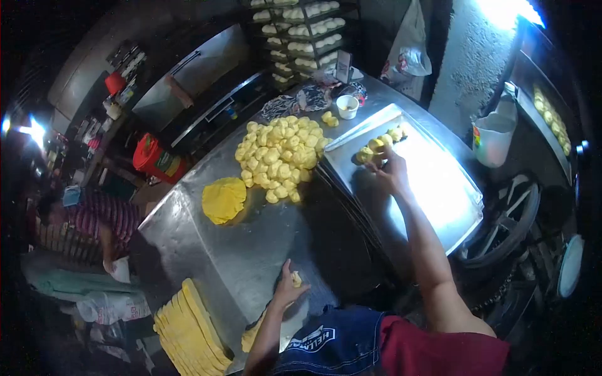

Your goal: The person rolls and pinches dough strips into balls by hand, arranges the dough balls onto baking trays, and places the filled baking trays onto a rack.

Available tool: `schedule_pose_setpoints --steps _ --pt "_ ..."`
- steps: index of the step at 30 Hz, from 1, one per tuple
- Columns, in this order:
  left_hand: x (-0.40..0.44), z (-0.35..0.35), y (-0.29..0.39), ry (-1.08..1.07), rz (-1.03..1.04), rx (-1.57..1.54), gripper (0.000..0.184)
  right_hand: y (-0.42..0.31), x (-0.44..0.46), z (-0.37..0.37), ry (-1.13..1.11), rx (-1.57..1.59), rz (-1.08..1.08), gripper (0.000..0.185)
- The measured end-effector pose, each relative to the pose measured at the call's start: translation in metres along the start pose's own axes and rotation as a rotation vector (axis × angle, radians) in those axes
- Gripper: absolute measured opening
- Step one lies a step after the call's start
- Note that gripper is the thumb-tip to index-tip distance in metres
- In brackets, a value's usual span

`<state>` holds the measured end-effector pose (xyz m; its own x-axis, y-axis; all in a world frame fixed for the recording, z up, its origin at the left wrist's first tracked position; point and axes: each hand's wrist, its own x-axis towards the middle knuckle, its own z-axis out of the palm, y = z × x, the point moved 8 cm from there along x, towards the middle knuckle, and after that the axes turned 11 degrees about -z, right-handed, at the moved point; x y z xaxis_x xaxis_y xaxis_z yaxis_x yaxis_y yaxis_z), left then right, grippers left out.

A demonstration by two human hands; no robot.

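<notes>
One dough row (396, 134) on our tray (433, 182), big pile (276, 150) left! Right hand (394, 172) there, grip unclear; left hand (288, 292) pinching a lump (296, 279).

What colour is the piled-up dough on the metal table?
The piled-up dough is yellow; the head view shows it best.

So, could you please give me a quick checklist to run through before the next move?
1. Space on the tray: ok; much of it looks bare, though glare washes out part.
2. Right hand clear of the row of dough pieces: not ok; its fingers are at the row.
3. Right fingers' grip released: cannot tell.
4. Left hand supplied: ok; a small dough lump shows between thumb and fingers.
5. Supply on the table: ok; a large dough heap stands there.
6. White cup off the tray: ok; it stands beside it.
</notes>
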<state>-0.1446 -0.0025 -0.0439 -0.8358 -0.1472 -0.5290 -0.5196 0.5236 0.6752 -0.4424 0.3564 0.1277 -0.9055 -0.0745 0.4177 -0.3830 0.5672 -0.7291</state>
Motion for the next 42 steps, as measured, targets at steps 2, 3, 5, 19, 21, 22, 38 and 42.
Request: schedule_pose_setpoints --steps 2,3,5,19,21,22,38,42 --pt "-0.004 0.005 -0.008 -0.02 -0.045 -0.117 0.117 0.013 -0.001 0.009 -0.025 -0.19 0.132 0.052" --pt "-0.007 0.009 -0.012 -0.031 -0.016 -0.044 0.118 0.002 -0.002 0.011 -0.031 -0.193 0.118 0.052" --pt "-0.016 0.011 -0.022 -0.04 0.011 0.026 0.119 -0.053 -0.014 0.01 -0.04 -0.651 -0.007 0.063" --pt "-0.077 -0.02 -0.019 0.321 0.546 0.54 0.017 -0.254 -0.262 0.185 -0.661 0.321 -0.452 0.037" --pt "-0.101 -0.048 0.052 0.29 0.53 0.194 0.018 -0.233 -0.252 0.174 -0.677 0.401 -0.27 0.04" --pt "-0.107 -0.063 0.076 0.259 0.498 -0.141 0.019 -0.232 -0.24 0.163 -0.654 0.424 -0.134 0.041" --pt "0.025 -0.003 0.113 -0.039 0.093 0.052 0.069 -0.07 -0.072 0.006 -0.324 0.421 -0.013 0.045" --pt "0.014 0.038 0.102 -0.14 0.215 -0.135 0.108 0.031 0.009 -0.039 -0.057 0.364 0.173 0.04"
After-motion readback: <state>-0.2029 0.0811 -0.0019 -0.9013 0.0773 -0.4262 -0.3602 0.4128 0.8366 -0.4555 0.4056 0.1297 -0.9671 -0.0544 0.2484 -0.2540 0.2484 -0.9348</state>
